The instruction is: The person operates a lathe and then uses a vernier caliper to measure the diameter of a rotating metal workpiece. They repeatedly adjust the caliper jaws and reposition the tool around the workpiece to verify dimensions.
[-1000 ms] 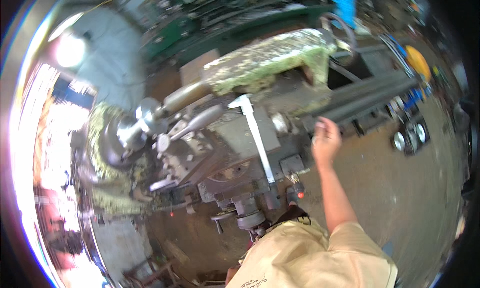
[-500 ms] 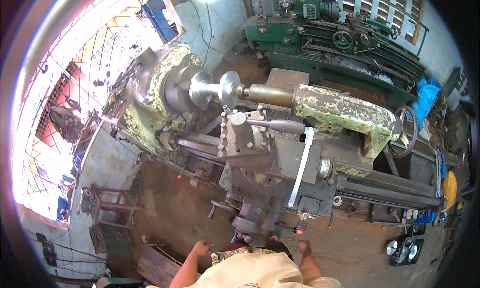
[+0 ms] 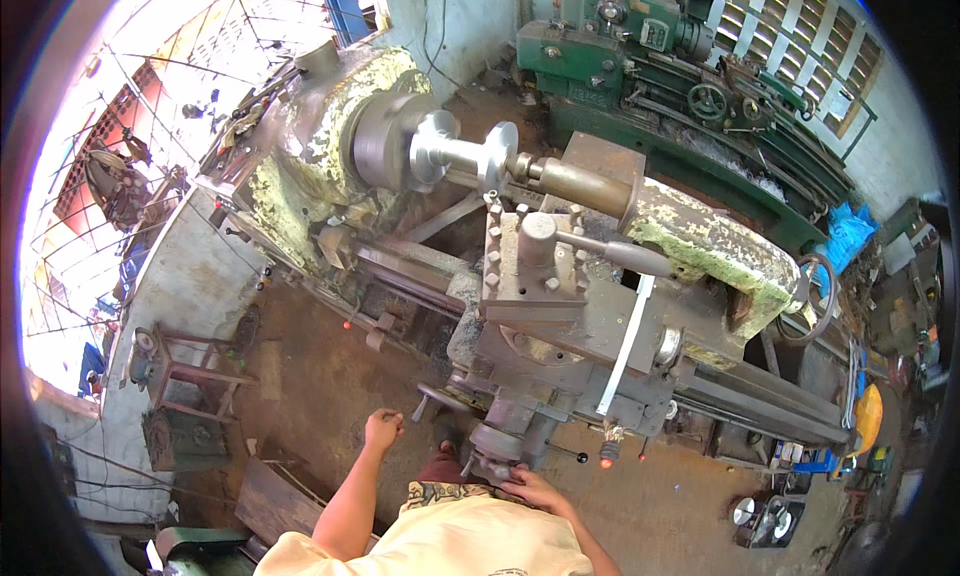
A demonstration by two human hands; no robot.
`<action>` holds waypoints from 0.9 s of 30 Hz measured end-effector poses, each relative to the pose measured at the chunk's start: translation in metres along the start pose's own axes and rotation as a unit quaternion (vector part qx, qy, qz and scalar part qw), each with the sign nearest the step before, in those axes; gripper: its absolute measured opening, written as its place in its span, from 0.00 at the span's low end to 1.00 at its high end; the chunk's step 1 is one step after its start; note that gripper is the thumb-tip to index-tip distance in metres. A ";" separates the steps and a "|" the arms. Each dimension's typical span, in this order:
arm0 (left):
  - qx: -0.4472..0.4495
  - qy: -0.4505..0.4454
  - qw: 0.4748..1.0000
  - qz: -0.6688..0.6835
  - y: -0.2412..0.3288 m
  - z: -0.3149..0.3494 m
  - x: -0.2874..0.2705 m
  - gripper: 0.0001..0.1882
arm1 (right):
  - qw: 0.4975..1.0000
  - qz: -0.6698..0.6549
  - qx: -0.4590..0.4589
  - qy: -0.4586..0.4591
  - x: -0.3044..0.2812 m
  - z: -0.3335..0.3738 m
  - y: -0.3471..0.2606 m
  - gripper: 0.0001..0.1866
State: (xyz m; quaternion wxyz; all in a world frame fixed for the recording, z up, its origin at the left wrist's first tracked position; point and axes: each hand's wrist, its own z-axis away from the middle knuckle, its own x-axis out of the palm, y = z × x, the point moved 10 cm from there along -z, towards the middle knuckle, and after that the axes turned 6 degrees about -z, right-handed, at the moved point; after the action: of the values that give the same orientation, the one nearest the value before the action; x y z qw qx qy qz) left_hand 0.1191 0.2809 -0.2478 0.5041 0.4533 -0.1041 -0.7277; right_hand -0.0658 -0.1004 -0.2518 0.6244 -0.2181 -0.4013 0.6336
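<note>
At a large lathe, my right hand (image 3: 533, 488) has its fingers curled at the ball-ended crank handle (image 3: 490, 468) of the cross slide. My left hand (image 3: 383, 430), loosely closed with nothing visible in it, hangs just short of the carriage handwheel (image 3: 450, 398). Between the chuck (image 3: 388, 141) and the tailstock quill (image 3: 580, 186) is a shiny, spool-shaped metal workpiece (image 3: 462, 156) with a flange. The square tool post (image 3: 533, 266) stands at the workpiece's near side; its clamp lever (image 3: 625, 253) points right.
A white metal strip (image 3: 626, 348) lies across the carriage. Red-knobbed levers (image 3: 606, 462) stick out at the front. A green lathe (image 3: 640, 86) stands behind, with a blue bag (image 3: 848, 238) near its right end. A wooden stand (image 3: 200, 371) is at the left.
My right hand has come inward from the right to the crank handle. My left hand has risen toward the handwheel. The whole view has shifted and tilted slightly.
</note>
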 end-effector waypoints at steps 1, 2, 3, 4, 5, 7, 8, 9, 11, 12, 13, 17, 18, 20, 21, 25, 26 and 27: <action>0.001 -0.022 1.000 0.016 0.007 -0.009 0.008 0.16 | 0.999 -0.039 0.007 -0.021 0.020 0.003 -0.018 0.29; -0.003 -0.039 0.999 0.033 0.013 -0.018 0.016 0.17 | 0.996 -0.075 0.004 -0.049 0.041 0.005 -0.036 0.28; -0.015 -0.060 0.997 0.050 0.016 -0.027 0.025 0.19 | 0.991 -0.111 -0.002 -0.075 0.057 0.006 -0.052 0.27; -0.014 -0.076 0.996 0.051 0.021 -0.035 0.033 0.21 | 0.994 -0.099 0.027 -0.029 0.059 0.004 -0.056 0.27; -0.024 -0.095 0.994 0.049 0.024 -0.041 0.042 0.24 | 0.994 -0.091 0.058 0.017 0.062 0.005 -0.055 0.27; -0.069 -0.142 0.984 0.078 0.025 -0.050 0.061 0.28 | 0.973 -0.175 0.122 0.087 0.071 0.006 -0.044 0.27; -0.103 -0.169 0.974 0.113 0.024 -0.052 0.071 0.29 | 0.968 -0.235 0.052 0.068 0.083 0.002 -0.055 0.28; -0.149 -0.179 0.962 0.144 0.021 -0.052 0.078 0.31 | 0.966 -0.239 0.048 0.084 0.088 0.000 -0.051 0.28; -0.176 -0.249 0.933 0.192 0.031 -0.048 0.098 0.32 | 0.961 -0.236 0.084 0.116 0.101 -0.001 -0.033 0.26; -0.195 -0.276 0.915 0.217 0.036 -0.044 0.106 0.32 | 0.942 -0.296 0.077 0.139 0.106 -0.002 -0.028 0.24; -0.202 -0.291 0.912 0.207 0.040 -0.043 0.109 0.31 | 0.938 -0.296 0.027 0.180 0.104 -0.004 -0.033 0.22; -0.226 -0.354 0.889 0.185 0.056 -0.034 0.119 0.29 | 0.877 -0.386 0.008 0.286 0.115 -0.003 -0.043 0.13; -0.231 -0.359 0.888 0.167 0.058 -0.033 0.119 0.28 | 0.842 -0.454 -0.017 0.290 0.120 -0.002 -0.053 0.12; -0.216 -0.377 0.885 0.167 0.067 -0.032 0.120 0.26 | 0.869 -0.435 -0.012 0.236 0.138 -0.002 -0.082 0.14; -0.214 -0.377 0.887 0.157 0.069 -0.031 0.119 0.26 | 0.831 -0.502 -0.014 0.240 0.140 0.005 -0.090 0.13; -0.209 -0.371 0.894 0.138 0.075 -0.028 0.115 0.23 | 0.873 -0.369 0.072 0.311 0.119 0.049 -0.101 0.07; -0.209 -0.369 0.896 0.134 0.076 -0.027 0.114 0.23 | 0.874 -0.359 0.047 0.326 0.107 0.057 -0.104 0.06; -0.204 -0.368 0.896 0.140 0.079 -0.026 0.113 0.22 | 0.867 -0.351 0.045 0.351 0.093 0.065 -0.100 0.04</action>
State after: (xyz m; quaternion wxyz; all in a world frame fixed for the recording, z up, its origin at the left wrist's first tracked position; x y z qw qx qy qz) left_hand 0.1802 0.1578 -0.2766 0.6079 0.0213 -0.1932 -0.7699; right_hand -0.0661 -0.0363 -0.1154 0.9144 -0.2427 -0.1768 0.2716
